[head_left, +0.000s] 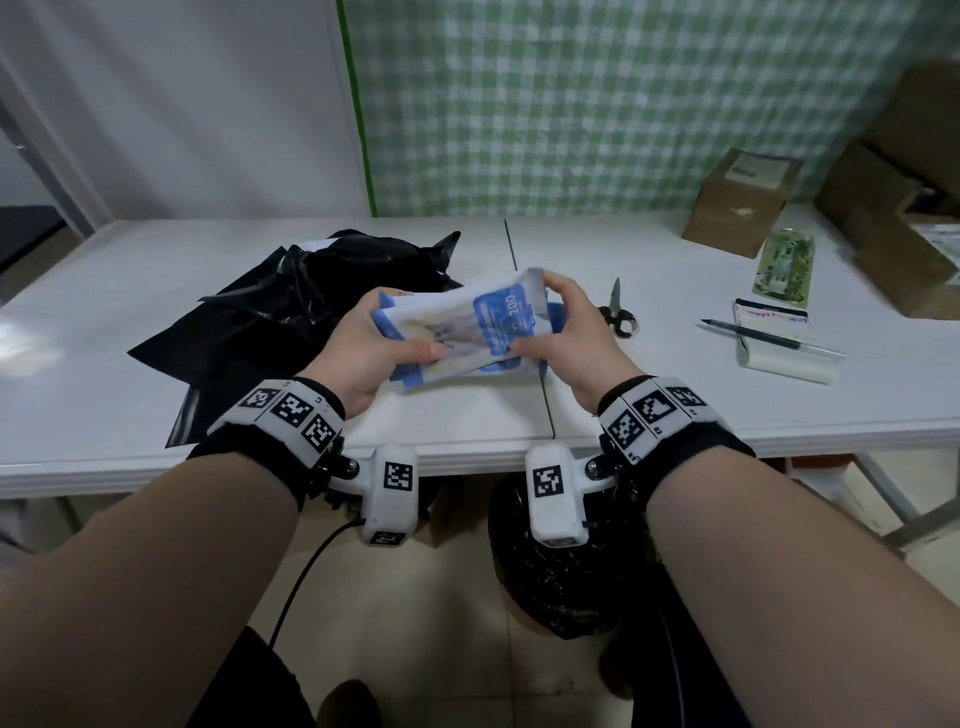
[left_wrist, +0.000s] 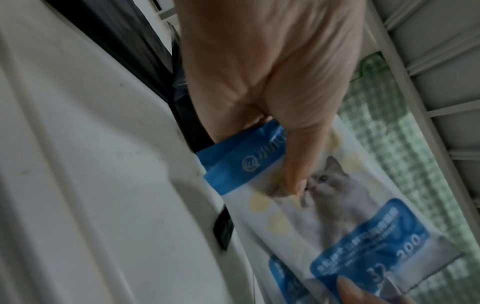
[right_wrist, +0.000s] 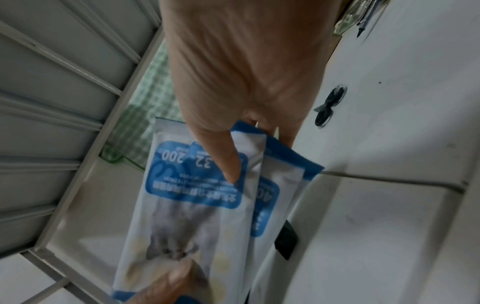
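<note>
**A:** Head view: the left hand (head_left: 363, 358) and right hand (head_left: 566, 338) clamp the cat pouches (head_left: 483, 322) by opposite ends, just left of the scissors (head_left: 618, 312), over the table (head_left: 675, 415).

**B:** Left wrist view: the left thumb (left_wrist: 293, 174) is pressed on the printed cat.

**A:** Right wrist view: the right thumb (right_wrist: 226, 162) pins the blue label. Two pouches overlap, with the scissors just beyond them.

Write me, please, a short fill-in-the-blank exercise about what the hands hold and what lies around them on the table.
The left hand and the right hand grip blue-and-white pouches printed with a grey ____.
The crumpled plastic bag beside the left hand is ____.
On the table, just right of the right hand, lies a pair of ____.
Missing words: cat; black; scissors.
</note>
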